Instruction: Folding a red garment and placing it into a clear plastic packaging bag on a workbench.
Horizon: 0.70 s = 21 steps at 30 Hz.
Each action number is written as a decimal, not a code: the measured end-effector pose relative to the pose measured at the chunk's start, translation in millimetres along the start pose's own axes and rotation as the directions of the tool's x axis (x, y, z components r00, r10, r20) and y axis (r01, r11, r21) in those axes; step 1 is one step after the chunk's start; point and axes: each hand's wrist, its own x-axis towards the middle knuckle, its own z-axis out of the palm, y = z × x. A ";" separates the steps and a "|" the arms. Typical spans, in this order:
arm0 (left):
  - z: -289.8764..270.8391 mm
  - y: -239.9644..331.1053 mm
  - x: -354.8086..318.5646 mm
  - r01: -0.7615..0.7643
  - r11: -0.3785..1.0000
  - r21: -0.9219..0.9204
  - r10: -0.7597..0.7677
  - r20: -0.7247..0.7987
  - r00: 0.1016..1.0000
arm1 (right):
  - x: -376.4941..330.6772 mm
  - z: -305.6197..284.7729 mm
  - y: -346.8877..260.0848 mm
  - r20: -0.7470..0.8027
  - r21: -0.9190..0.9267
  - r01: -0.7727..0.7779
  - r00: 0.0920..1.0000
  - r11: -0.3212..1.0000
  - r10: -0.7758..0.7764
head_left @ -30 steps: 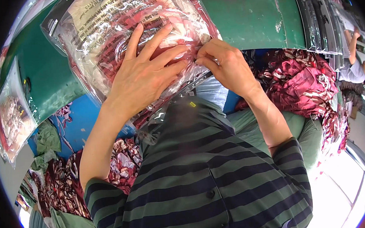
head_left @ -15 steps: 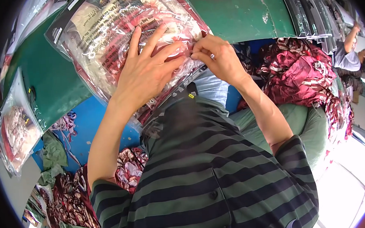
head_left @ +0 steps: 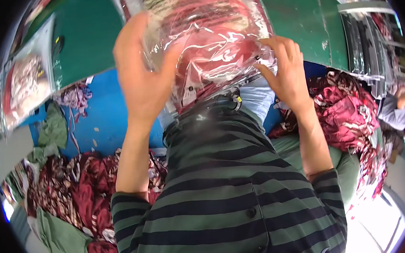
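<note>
Head view, looking down the torso. Both hands hold a clear crinkled plastic bag packed with a folded dark-red patterned garment, at 12 o'clock in the frame, lifted in front of the chest and over the near edge of the green-topped bench.

Left hand: at 11 o'clock, clasped around the bag's left edge, palm behind the plastic, thumb over its front. Grip closed on the bag.

Right hand: at 1 o'clock, fingers spread flat against the bag's right lower edge, fingertips pressing the plastic. In contact; whether the thumb closes underneath cannot be told.

Bag tilted, its lower end nearest the green-and-black striped shirt and the belt. Plastic glares, so the contents show only as red cloth with pale marks.

About: second clear bag with reddish cloth at 9 o'clock, lying on the bench's left end. Row of dark flat packets at 2 o'clock along the bench's right side. Blue floor beneath, strewn with scraps. Heap of red-and-white printed fabric at 8 o'clock; a second heap at 3 o'clock. Another person's sleeve at the right rim.
</note>
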 end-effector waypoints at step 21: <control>4.7 -15.2 -119.0 0.806 0.386 -0.450 -0.740 0.370 0.561 | 0.1 14.4 -78.0 0.177 0.128 0.620 0.754 0.774 -0.632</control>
